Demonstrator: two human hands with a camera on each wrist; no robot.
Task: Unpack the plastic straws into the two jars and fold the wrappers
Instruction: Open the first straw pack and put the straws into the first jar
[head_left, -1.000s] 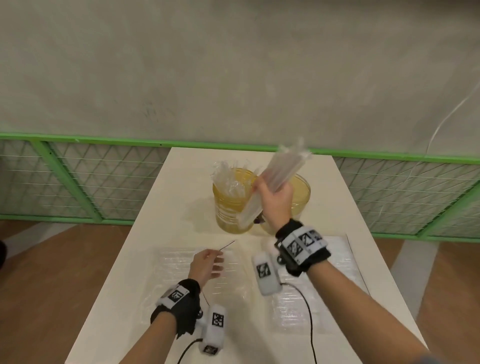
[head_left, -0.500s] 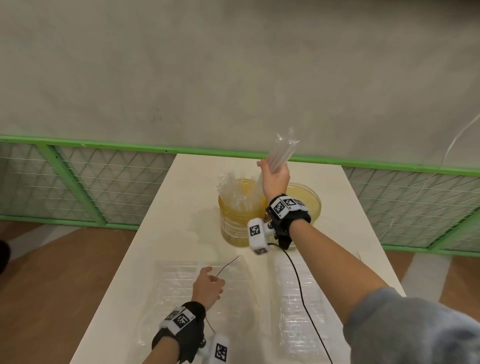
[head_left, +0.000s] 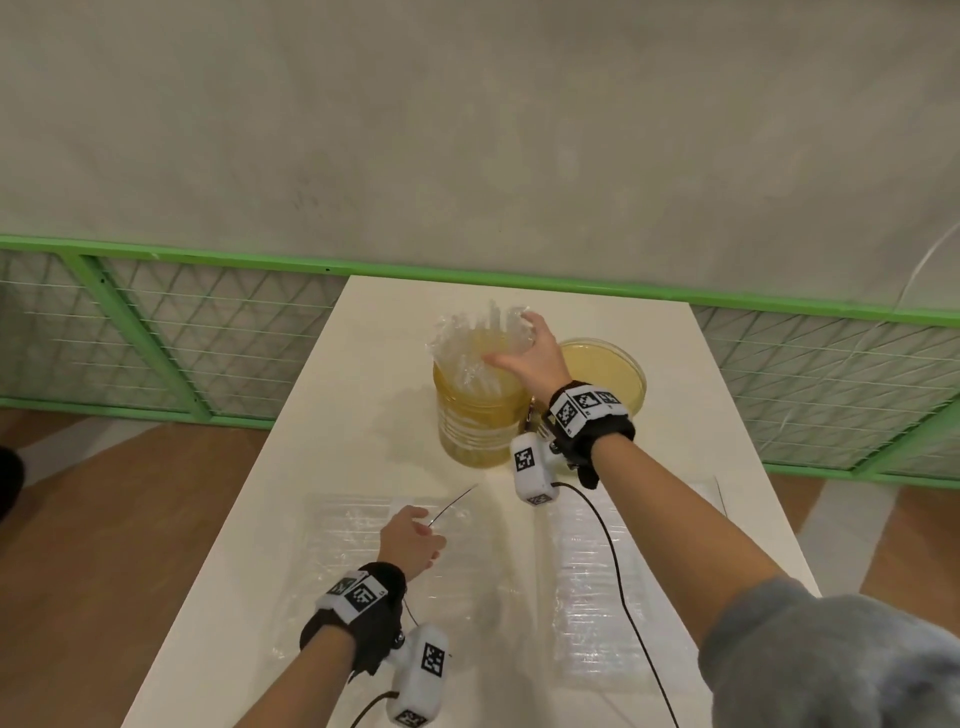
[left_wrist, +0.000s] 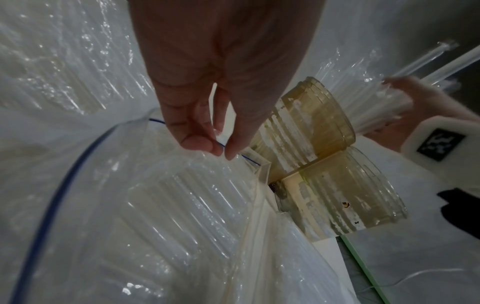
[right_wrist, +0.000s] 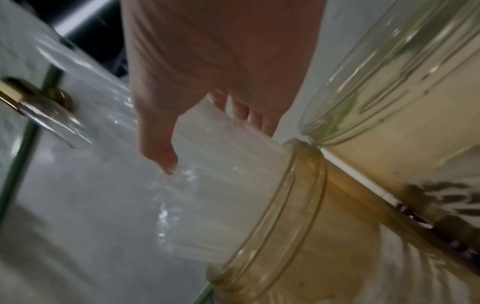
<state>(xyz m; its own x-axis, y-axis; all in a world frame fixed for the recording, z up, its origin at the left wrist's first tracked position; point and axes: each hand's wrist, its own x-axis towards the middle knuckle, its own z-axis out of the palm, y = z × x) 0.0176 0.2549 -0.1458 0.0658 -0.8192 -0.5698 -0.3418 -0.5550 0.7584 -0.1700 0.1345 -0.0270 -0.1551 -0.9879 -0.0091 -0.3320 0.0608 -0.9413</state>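
Straws (head_left: 480, 353) stand in the jar (head_left: 478, 421) under my right hand (head_left: 524, 358), which grips them; second jar (head_left: 605, 374) beside it empty, left hand (head_left: 410, 538) pinches unfolded wrapper (left_wrist: 182, 205), another bag (head_left: 597, 582) unopened.

Right hand (head_left: 527, 358) hides the straws (head_left: 480, 338); its grip seems closed.

Straws lowered into the jar

The right hand (head_left: 530, 358), raised above the jars earlier, has come down; its bundle of straws (head_left: 480, 345) now stands below its fingers inside the left jar (head_left: 480, 421).
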